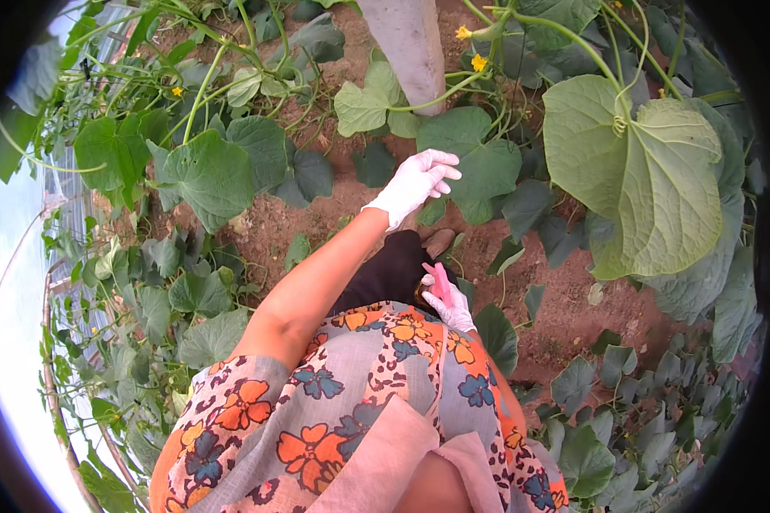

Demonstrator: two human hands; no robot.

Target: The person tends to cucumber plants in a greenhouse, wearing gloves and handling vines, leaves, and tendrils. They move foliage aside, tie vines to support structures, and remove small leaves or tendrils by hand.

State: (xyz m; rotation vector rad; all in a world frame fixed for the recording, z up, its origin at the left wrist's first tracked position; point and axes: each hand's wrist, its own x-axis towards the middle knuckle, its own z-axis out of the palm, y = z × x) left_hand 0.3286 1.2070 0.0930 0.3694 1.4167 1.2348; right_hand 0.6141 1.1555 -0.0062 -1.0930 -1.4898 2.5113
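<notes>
My left hand (pixel 418 185), in a thin white glove, reaches out over the plants with its fingers slightly apart and nothing visible in them. Just beyond its fingertips lies a broad green vine leaf (pixel 481 160). Close to my body, my gloved right hand (pixel 454 313) is closed around a pink hand tool (pixel 441 285) whose exact kind I cannot tell. Part of that hand is hidden by the tool and by my floral shirt (pixel 385 378). A large pale leaf (pixel 635 173) with a coiled tendril hangs to the right.
A pale, concrete-looking post (pixel 414 54) rises ahead of my left hand. Cucumber-like vines with yellow flowers (pixel 479 62) grow on both sides over reddish soil (pixel 564 314). At the left, plastic sheeting (pixel 13 256) and a thin pole (pixel 48 359) border the plants.
</notes>
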